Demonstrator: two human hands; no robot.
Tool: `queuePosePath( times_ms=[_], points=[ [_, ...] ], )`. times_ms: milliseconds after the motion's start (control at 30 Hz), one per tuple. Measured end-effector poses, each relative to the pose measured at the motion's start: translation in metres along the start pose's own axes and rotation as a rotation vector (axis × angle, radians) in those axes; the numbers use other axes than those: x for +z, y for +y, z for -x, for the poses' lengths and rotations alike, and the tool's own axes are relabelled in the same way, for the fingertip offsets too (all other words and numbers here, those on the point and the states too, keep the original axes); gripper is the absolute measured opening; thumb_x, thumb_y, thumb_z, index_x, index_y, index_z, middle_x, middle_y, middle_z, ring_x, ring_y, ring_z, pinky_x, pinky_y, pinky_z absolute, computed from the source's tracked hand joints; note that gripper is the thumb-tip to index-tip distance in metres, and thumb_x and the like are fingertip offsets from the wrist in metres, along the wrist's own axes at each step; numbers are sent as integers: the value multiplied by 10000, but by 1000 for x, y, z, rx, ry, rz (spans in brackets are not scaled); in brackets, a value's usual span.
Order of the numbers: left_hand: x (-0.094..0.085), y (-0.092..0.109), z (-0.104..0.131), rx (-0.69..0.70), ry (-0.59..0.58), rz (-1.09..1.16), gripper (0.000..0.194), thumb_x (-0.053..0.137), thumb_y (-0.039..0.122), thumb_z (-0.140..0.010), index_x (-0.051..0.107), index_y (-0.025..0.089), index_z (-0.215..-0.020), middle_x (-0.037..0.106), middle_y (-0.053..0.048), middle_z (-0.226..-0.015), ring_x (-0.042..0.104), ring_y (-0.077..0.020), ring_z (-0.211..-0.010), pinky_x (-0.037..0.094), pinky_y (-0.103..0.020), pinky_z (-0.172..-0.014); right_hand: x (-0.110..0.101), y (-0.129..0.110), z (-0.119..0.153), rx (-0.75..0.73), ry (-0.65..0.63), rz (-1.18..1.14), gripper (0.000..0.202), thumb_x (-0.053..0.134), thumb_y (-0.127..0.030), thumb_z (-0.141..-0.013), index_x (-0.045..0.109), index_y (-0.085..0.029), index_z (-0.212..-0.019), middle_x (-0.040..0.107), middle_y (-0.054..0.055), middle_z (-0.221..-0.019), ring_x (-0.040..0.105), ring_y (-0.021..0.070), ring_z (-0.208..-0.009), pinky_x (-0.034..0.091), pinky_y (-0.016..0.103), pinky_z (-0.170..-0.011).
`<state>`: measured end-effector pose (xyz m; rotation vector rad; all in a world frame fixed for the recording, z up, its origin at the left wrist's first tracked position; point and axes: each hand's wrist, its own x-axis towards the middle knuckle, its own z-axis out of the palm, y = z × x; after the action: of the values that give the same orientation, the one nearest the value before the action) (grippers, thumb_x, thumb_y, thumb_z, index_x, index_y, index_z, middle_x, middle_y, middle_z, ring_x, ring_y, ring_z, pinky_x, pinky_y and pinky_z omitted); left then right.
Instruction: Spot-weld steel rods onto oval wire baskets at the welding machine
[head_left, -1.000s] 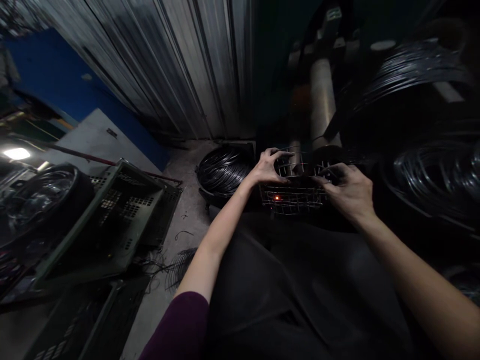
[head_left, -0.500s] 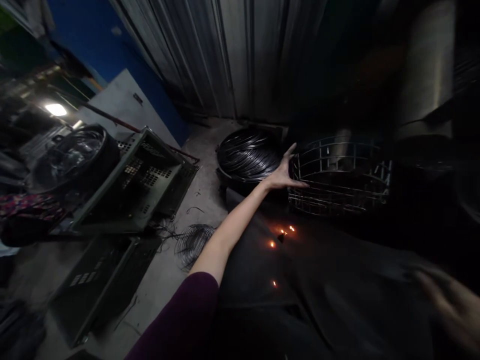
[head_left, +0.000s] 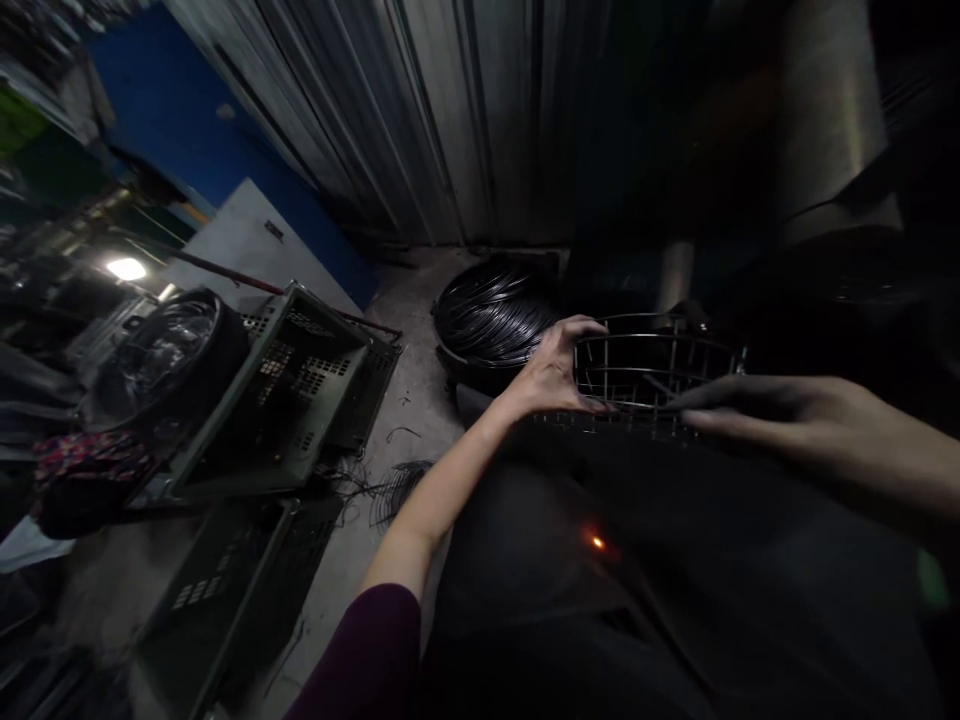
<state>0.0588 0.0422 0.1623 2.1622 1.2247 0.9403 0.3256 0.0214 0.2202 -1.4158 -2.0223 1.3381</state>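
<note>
A round basket of metal wire (head_left: 634, 370) stands in front of me in dim light. My left hand (head_left: 551, 372) grips its left side, fingers bent at the upper rim and thumb lower down. From the right, my right hand (head_left: 787, 415) closes on the near right edge, its fingers and thumb pointing left. Part of the basket's near side is hidden by that hand. Just behind my left hand lies a large coil of shiny black wire (head_left: 499, 315). One glowing orange spark (head_left: 597, 543) shows over the dark surface below the basket.
Green plastic crates (head_left: 277, 400) stand on the concrete floor (head_left: 420, 400) to the left, with loose thin wire (head_left: 394, 490) beside them. Corrugated metal sheeting (head_left: 420, 130) rises behind. A thick metal pipe (head_left: 829, 130) is at upper right.
My right hand has come up from the lower right to the basket. My left hand's spread fingers have closed on the basket's side. Several glowing sparks have dwindled to one.
</note>
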Motion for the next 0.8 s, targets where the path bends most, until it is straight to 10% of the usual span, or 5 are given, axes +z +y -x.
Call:
queuePosePath(
  times_ms=[100, 333, 533, 800],
  points=[
    [-2, 16, 2, 19, -37, -53, 858, 868, 527, -567, 462, 226, -1261, 434, -149, -1368, 434, -328, -1344, 379, -503, -1136, 3, -23, -28, 150, -180, -28, 310, 657, -515, -801, 777, -236, -863, 660, 34, -583, 617, 183, -496, 481, 266, -419],
    [16, 31, 4, -7, -121, -141, 758, 906, 423, -537, 590, 211, -1192, 398, -180, -1415, 399, -379, -1349, 388, -550, -1108, 33, -10, 7, -412, 237, 703, 404, 423, -416, -973, 752, -184, -999, 745, 65, -882, 703, 189, -701, 525, 263, -550],
    [38, 43, -5, 43, -171, -113, 870, 915, 501, -501, 589, 168, -1236, 415, -220, -1408, 407, -404, -1333, 389, -574, -1100, 35, 6, 34, -369, 217, 1119, 393, 477, -298, -951, 646, -130, -1264, 714, 96, -1104, 674, 196, -588, 444, 297, -398],
    [36, 50, -21, 23, -149, -153, 912, 865, 630, -510, 583, 184, -1254, 416, -213, -1418, 411, -409, -1327, 387, -608, -1091, 14, 26, 28, -610, 375, 1077, 347, 436, -178, -952, 691, -176, -1188, 725, 33, -1078, 649, 126, -566, 417, 248, -407]
  ],
)
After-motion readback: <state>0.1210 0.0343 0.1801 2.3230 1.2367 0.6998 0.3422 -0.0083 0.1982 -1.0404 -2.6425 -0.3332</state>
